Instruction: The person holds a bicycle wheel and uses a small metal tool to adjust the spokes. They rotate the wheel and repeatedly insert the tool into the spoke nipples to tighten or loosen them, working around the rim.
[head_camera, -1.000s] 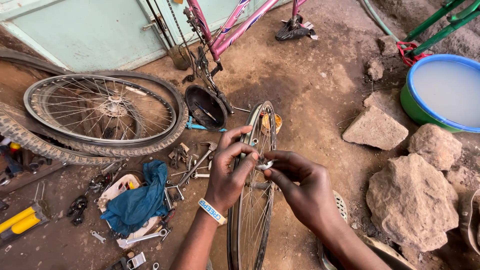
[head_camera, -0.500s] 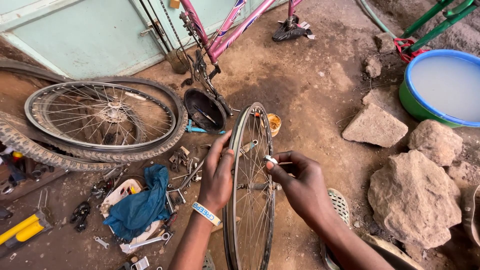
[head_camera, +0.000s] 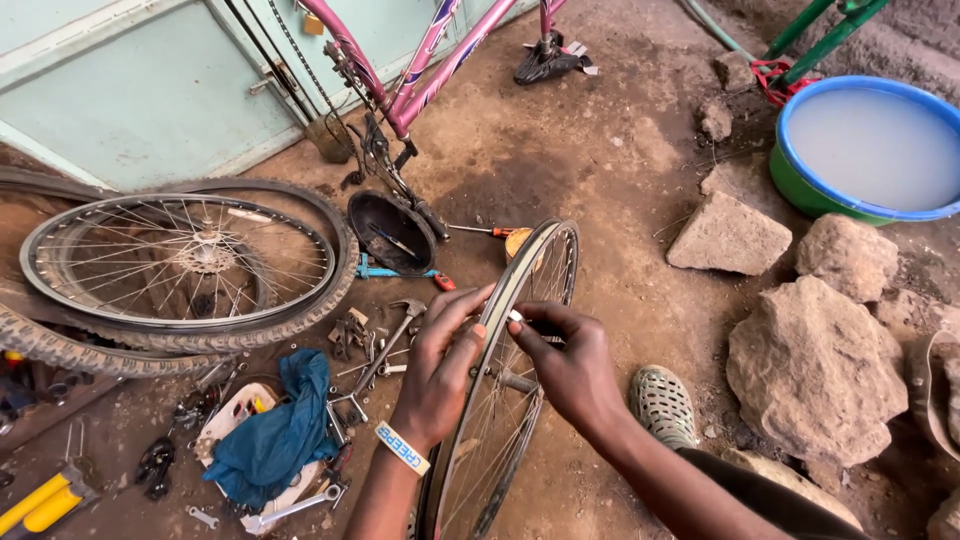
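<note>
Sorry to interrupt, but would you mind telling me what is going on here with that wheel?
A person is working on a bare bicycle wheel that stands upright on the dirt floor. The left hand grips its rim from one side, while the right hand pinches a small white piece against the rim. Tools, a blue rag and a second wheel with a tyre lie alongside.

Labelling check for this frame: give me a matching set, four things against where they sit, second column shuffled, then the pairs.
Things:
1. basin
2. blue cloth
3. bare rim
4. pink frame

Places:
A. leaning by the pale door, top
B. upright between the two hands
C. top right, beside the rocks
D. on the ground among tools, lower left

Pairs: 1-C, 2-D, 3-B, 4-A
</note>
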